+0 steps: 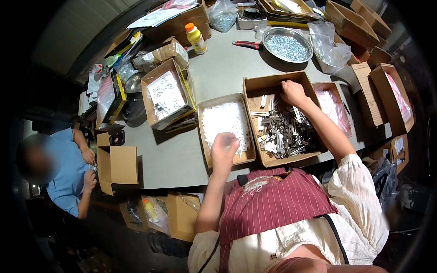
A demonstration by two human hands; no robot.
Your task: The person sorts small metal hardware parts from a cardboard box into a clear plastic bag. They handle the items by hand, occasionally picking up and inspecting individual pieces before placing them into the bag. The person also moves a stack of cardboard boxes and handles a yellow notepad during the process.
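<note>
My left hand [224,146] hovers closed over the near end of a cardboard box of small white plastic parts [226,119]; whether it holds any of them is hidden. My right hand [292,92] reaches into the far part of the neighbouring cardboard box [253,87], its fingers curled down among the grey metal brackets [286,131] piled inside. What the fingers grip cannot be made out.
A metal bowl of screws [287,46] with red-handled pliers [246,44] stands at the back, beside a yellow bottle [195,38]. More open boxes [166,95] and pink-bagged parts [336,108] ring the grey table [173,157]. A person in blue [68,173] works at the left.
</note>
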